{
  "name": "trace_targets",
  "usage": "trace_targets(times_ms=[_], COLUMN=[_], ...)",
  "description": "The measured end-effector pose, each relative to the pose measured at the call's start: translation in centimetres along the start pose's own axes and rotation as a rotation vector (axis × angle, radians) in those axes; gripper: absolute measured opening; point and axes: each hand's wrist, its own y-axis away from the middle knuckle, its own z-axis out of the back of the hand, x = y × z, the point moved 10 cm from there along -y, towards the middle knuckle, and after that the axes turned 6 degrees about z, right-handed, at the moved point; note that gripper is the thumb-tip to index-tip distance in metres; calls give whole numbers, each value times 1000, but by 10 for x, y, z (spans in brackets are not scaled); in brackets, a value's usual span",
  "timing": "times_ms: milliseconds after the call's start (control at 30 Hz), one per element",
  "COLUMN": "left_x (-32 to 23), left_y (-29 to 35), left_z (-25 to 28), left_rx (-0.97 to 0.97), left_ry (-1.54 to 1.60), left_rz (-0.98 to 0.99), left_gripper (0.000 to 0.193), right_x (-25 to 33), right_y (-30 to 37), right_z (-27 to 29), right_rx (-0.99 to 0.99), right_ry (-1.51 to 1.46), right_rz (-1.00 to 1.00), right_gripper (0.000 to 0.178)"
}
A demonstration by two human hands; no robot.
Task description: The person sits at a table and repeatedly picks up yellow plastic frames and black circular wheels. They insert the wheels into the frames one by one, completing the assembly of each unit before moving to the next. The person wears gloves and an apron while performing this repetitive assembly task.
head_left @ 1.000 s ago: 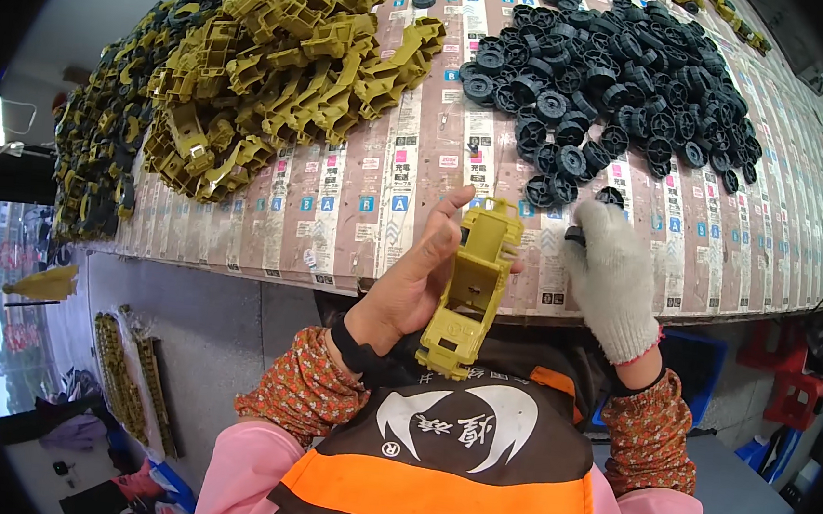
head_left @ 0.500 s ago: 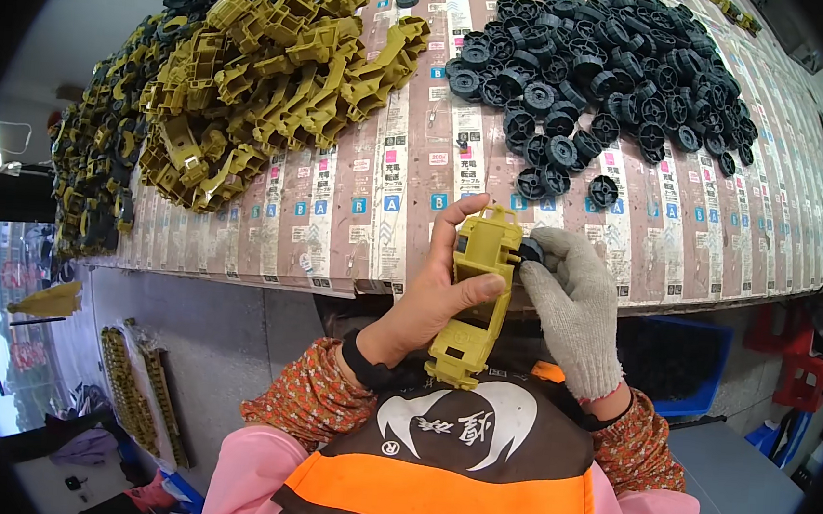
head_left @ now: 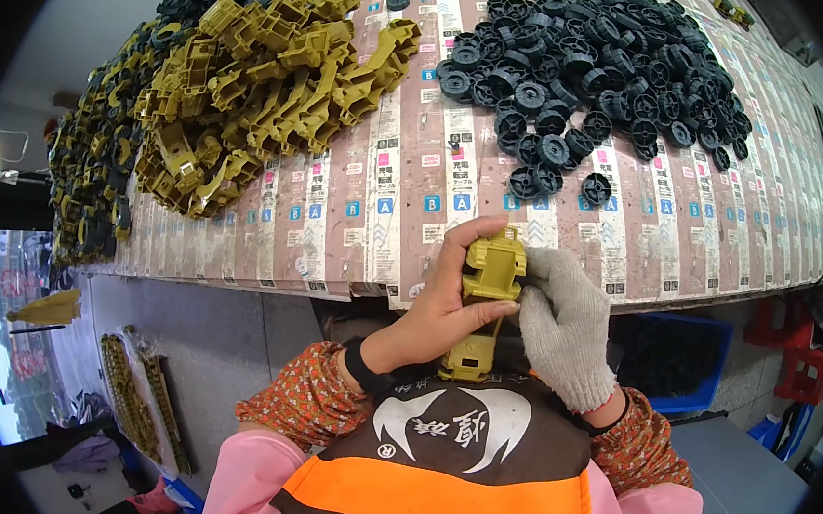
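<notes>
My bare left hand (head_left: 434, 309) grips a yellow-olive plastic toy vehicle body (head_left: 494, 269), thumb across its middle and fingers along its far left side. The body stands lengthwise in front of my apron, with its open, hollow part facing up. Against its right side press the closed fingers of my right hand (head_left: 568, 329), in a light knit glove. A black toy wheel showed between those fingers and the body half a second ago; the glove and the body now hide it.
A heap of black toy wheels (head_left: 600, 74) covers the table's far right. Yellow vehicle bodies (head_left: 281, 73) are piled at the far left, beside more yellow and black parts (head_left: 90, 164). The table's near edge (head_left: 332, 289) lies just beyond my hands. A blue crate (head_left: 674, 360) sits below at right.
The vehicle body has turned more upright and shifted slightly down. My right hand has come in closer to its side, and the black wheel has gone out of sight.
</notes>
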Motion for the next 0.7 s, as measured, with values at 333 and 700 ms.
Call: trace_targets(times_ms=[333, 700], left_x=[-1, -14], left_y=[-2, -7], left_z=[-18, -8], left_rx=[148, 101], left_ry=[179, -42], left_rz=[56, 12], left_gripper=[83, 92], right_x=[-7, -24], right_y=[1, -15], right_z=[12, 11], right_rx=[31, 202], right_ry=[-38, -152], right_rz=[-90, -354], right_gripper=[23, 26])
